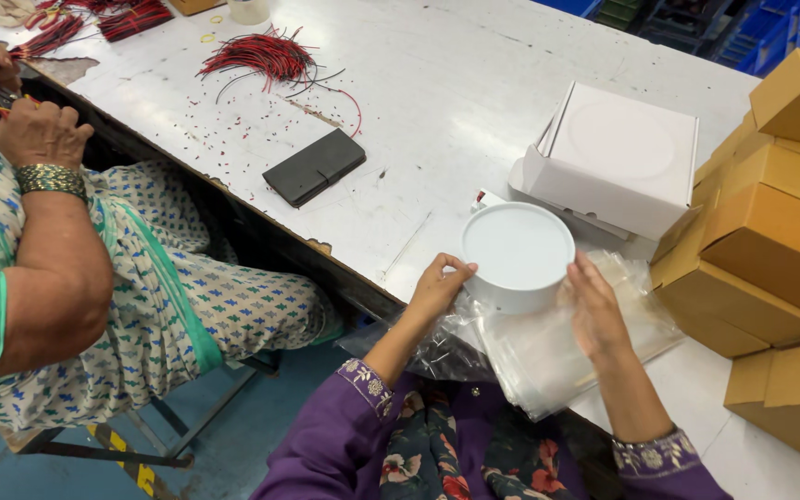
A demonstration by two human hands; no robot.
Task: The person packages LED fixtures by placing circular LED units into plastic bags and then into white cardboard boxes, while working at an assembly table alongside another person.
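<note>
- While a person in purple sleeves sits at the near edge of the bench, both hands close on a round white disc-shaped fitting held just above that edge.
- Left hand pinches the fitting's rim between thumb and fingertips; right hand lies with fingers straight, pressed flat against the opposite side wall.
- Beneath the fitting, a loose stack of clear plastic bags overhangs the near edge.
- Just behind, an open white carton rests on the bench; brown cartons are stacked at the right end.
- Farther along, a dark wallet-like case lies near the bench's front edge, with a bundle of red and black wires behind it.
- At the left end, a co-worker's hands, one wearing a bangle, work at more wires.
</note>
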